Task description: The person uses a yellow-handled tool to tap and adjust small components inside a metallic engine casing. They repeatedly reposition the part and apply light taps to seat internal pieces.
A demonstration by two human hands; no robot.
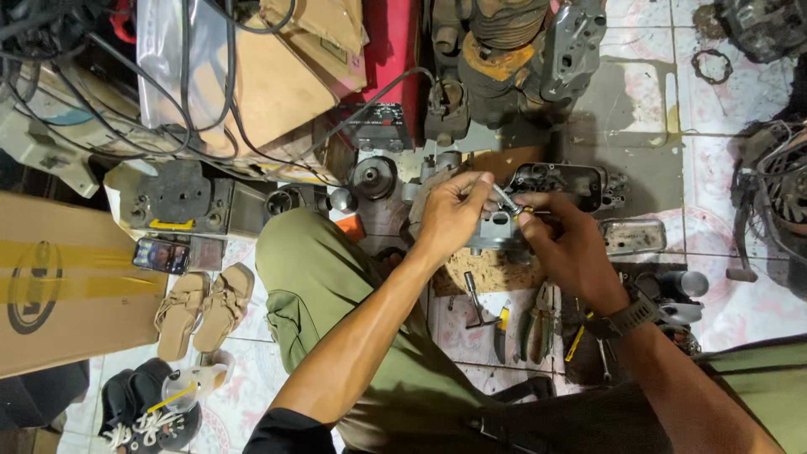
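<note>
Both hands meet over a small grey metal engine part (492, 231) held above the tiled floor (639, 92), just in front of the raised knee. The left hand (450, 214) pinches a slim metal tool (507, 200) between thumb and fingertips, its tip on the part. The right hand (567, 244) has its fingers curled tight around the part's side; pliers (538, 324) lie on the floor below

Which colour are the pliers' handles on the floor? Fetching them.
Green, on the pliers; head view.
</note>
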